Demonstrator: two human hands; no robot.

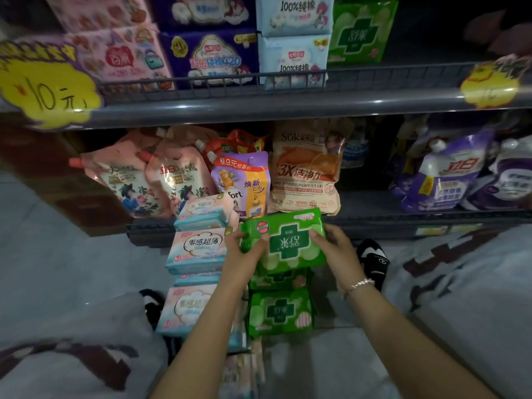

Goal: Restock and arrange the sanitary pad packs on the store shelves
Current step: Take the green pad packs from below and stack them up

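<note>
Both hands held one green pad pack (283, 240) low in front of the bottom shelf, above the floor. The left hand (244, 256) gripped its left edge, thumb curled over the front and the fingers (233, 235) wrapped round the side. The right hand (331, 249) clamped the right edge in the same way, thumb lying on the printed face; a beaded bracelet (359, 285) sat on that wrist. The pack was turned so that its white cross and lettering read upside down. Directly beneath it lay more green packs (280, 312) stacked on the floor, and just to their left stood a pile of pink-and-blue pad packs (198, 249). Behind the piles, the bottom shelf (374, 218) carried spouted detergent refill pouches, pink ones (149, 182) at the left, an orange-printed bag (306, 171) in the middle, and purple ones (449, 174) at the right. The upper shelf (288, 105) held pad packs behind a wire rail: pink, dark blue (213, 59), pale blue (293, 57), and a green pack (359, 33) of the same brand. A yellow price tag (49, 90) hung at its left end.
</note>
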